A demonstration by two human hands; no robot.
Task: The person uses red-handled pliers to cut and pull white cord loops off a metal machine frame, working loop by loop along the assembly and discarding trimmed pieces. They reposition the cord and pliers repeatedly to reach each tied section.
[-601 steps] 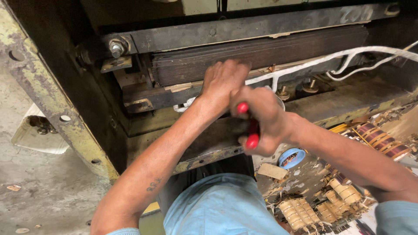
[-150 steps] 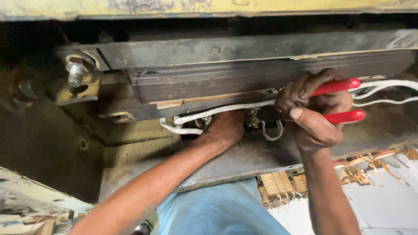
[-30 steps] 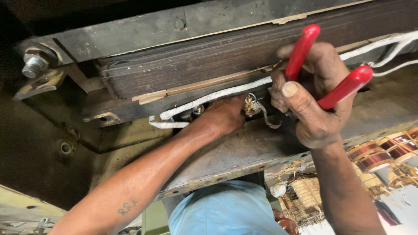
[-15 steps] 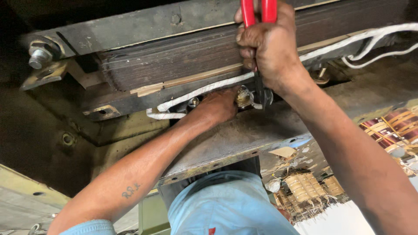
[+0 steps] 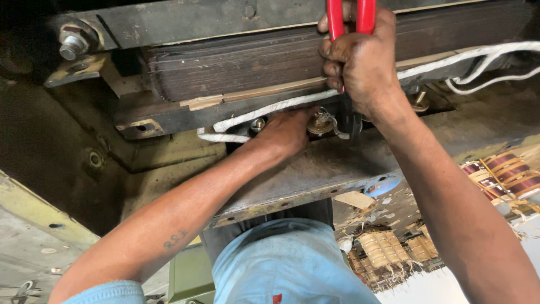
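My right hand (image 5: 363,62) grips red-handled pliers (image 5: 351,22), handles up, jaws pointing down at a brass terminal nut (image 5: 322,121) under a dark laminated iron core (image 5: 236,67). My left hand (image 5: 287,132) reaches under the core and presses against the terminal beside the nut; its fingers are hidden. A white sleeved wire (image 5: 270,110) runs along the core's lower edge, past both hands.
A rusty steel ledge (image 5: 337,169) lies under my forearms. A large bolt with nut (image 5: 73,42) sits at the upper left on a steel bar (image 5: 197,19). Copper wire coils (image 5: 506,171) and straw-coloured windings (image 5: 388,245) lie below at the right.
Over the last second my right hand has turned the pliers from slanting to upright, handles up, and lowered their jaws onto the terminal. My left hand stays at the terminal.
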